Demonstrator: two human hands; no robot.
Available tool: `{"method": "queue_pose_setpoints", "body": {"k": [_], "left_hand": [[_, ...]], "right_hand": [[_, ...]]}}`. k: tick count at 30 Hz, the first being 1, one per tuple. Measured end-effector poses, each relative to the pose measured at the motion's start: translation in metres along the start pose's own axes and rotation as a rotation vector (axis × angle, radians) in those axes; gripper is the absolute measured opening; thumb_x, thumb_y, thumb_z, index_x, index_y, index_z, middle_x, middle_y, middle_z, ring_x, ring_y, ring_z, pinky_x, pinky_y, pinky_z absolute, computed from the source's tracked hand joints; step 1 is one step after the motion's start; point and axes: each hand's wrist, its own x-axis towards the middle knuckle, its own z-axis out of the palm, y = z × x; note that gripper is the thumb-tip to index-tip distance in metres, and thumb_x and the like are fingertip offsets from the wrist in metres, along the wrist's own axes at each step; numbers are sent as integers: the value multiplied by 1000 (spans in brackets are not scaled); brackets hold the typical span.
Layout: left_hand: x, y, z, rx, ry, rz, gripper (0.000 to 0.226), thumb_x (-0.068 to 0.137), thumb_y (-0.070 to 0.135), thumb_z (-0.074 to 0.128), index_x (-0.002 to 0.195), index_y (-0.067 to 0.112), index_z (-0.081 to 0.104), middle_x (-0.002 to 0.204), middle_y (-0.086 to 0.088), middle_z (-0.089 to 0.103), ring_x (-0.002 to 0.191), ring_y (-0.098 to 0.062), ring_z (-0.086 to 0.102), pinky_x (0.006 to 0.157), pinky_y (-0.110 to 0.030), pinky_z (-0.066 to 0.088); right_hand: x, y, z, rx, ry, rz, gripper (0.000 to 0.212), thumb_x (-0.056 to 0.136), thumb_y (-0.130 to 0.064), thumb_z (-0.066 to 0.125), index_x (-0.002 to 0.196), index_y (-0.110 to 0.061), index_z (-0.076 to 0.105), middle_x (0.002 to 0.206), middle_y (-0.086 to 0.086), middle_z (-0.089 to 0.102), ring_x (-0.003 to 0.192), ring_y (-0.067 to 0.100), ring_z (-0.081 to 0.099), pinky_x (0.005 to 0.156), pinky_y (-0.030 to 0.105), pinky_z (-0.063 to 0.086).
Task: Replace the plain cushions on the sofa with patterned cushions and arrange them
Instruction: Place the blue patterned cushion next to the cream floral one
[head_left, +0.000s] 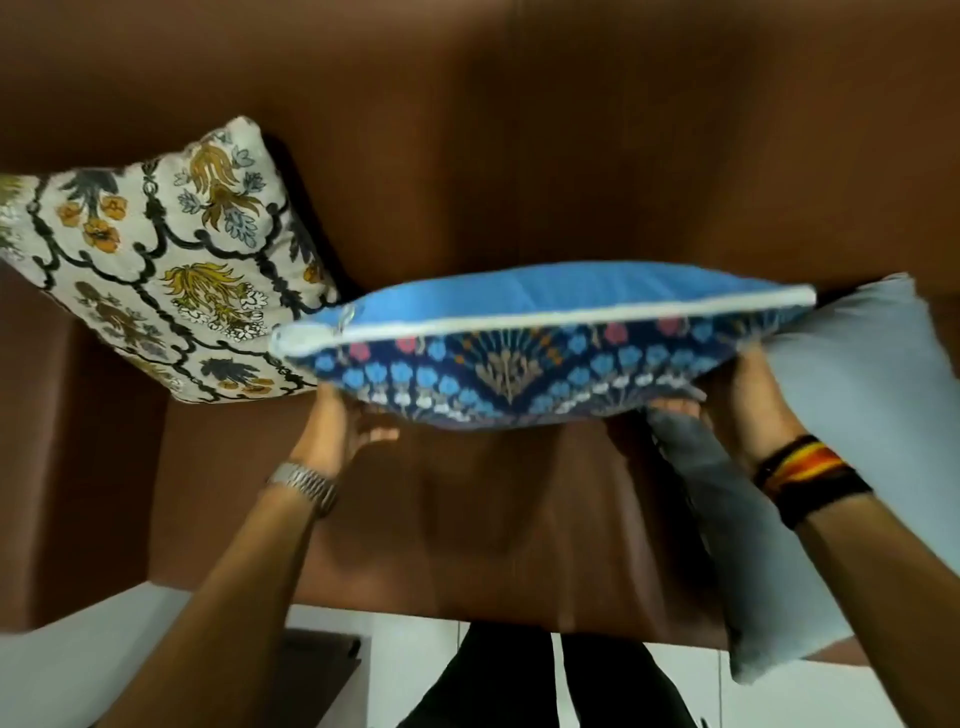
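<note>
I hold a blue patterned cushion (524, 358) flat above the brown sofa seat (467, 519), its plain blue back facing up and white piping along the edge. My left hand (343, 426) grips its lower left edge from underneath. My right hand (727, 400) grips its lower right edge. A cream floral patterned cushion (156, 260) leans in the sofa's left corner, touching the blue one. A plain grey cushion (831, 467) lies on the right of the seat, under and beside my right forearm.
The brown sofa back (519, 156) fills the top of the view and its left armrest (62, 467) stands at the left. White floor tiles (415, 654) and my dark trouser legs (519, 686) show below the seat's front edge.
</note>
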Motion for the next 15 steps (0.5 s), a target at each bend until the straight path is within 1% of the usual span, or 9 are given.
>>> {"method": "queue_pose_setpoints", "body": {"k": [1,2,4,5,7,10,11,13,15], "left_hand": [[11,5,9,-42,26,13,65,106,61,13,136,20,53,146,-19,57,125,-37,60,81,-42,60],[20,15,20,-76,45,30,74,104,63,6,149,20,46,155,-16,51,133,-34,56,96,-47,55],[35,39,46,-97,60,87,81,100,69,5,162,22,28,165,-5,37,145,-23,44,117,-48,40],[43,50,59,-99,72,100,83,98,72,10,164,22,23,169,-3,30,151,-21,36,122,-48,33],[56,64,76,-49,116,142,84,98,74,19,164,23,22,172,0,24,155,-20,27,126,-43,25],[67,62,80,-7,186,267,75,103,66,24,164,23,19,172,2,22,151,-10,27,118,-27,24],[69,55,78,0,184,260,77,102,67,24,165,23,16,173,1,18,153,-13,24,121,-29,21],[67,37,79,36,154,205,82,98,73,22,165,28,8,175,1,12,158,-22,20,127,-44,20],[56,14,85,18,179,235,80,99,71,26,165,31,5,175,2,12,158,-24,21,126,-49,24]], "right_hand": [[2,-8,14,-41,34,-25,55,108,-66,26,128,-38,69,116,-12,84,112,18,79,84,47,69],[5,-15,28,-100,71,-47,63,103,-74,24,135,-41,66,128,-11,80,122,18,75,99,52,64],[10,-28,50,-199,132,-71,92,88,-94,20,156,-41,51,162,-4,57,148,24,55,125,55,42],[11,-32,59,-247,172,-81,102,83,-98,17,162,-37,44,169,-2,48,155,25,47,129,53,34],[11,-35,71,-322,245,-122,106,83,-96,14,165,-32,39,174,1,40,159,29,40,132,53,28],[9,-31,74,-477,281,-141,108,86,-93,13,168,-26,32,177,5,32,162,33,32,133,55,23],[10,-29,71,-493,265,-138,104,90,-90,15,169,-25,31,177,6,32,162,33,33,133,55,24],[18,-28,61,-461,218,-111,95,96,-85,19,169,-24,30,176,8,35,160,34,37,131,56,28],[25,-26,51,-450,180,-108,88,100,-79,26,168,-23,33,173,8,39,158,33,41,130,55,32]]}}
